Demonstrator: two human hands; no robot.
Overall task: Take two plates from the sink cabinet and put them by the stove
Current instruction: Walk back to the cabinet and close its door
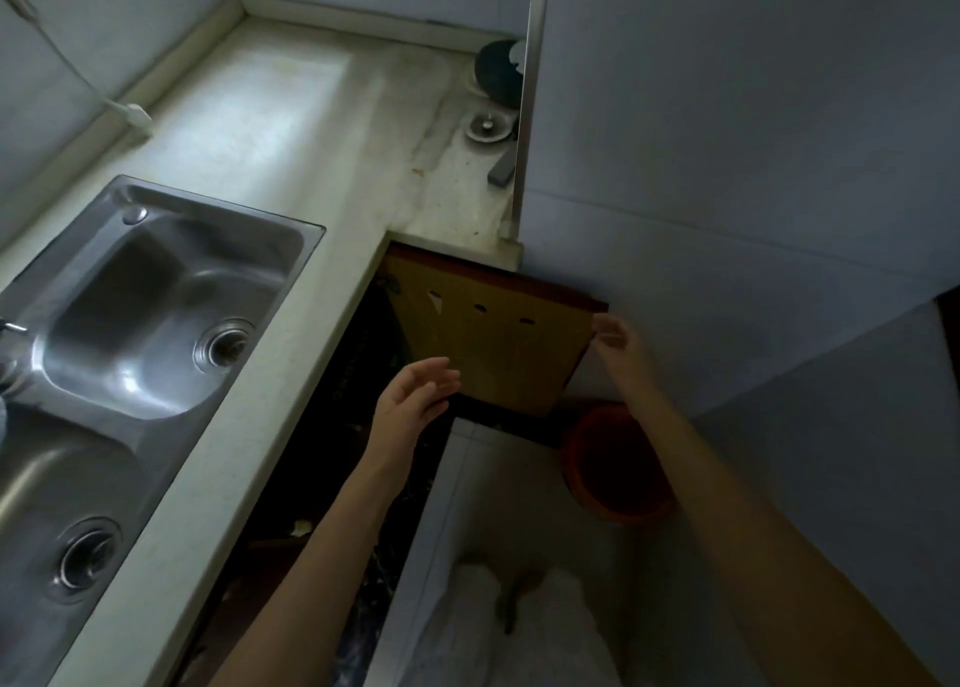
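Observation:
The brown cabinet door under the counter stands swung open beside the steel double sink. My right hand pinches the door's outer edge with its fingertips. My left hand hovers open, fingers spread, in front of the door's inner face and over the dark cabinet opening. The inside of the cabinet is too dark to make out; no plates are visible. No stove is in view.
A pale stone countertop runs along the wall to a corner with a dark round object and a metal strainer plug. An orange bucket stands on the floor below the door. A tiled wall fills the right.

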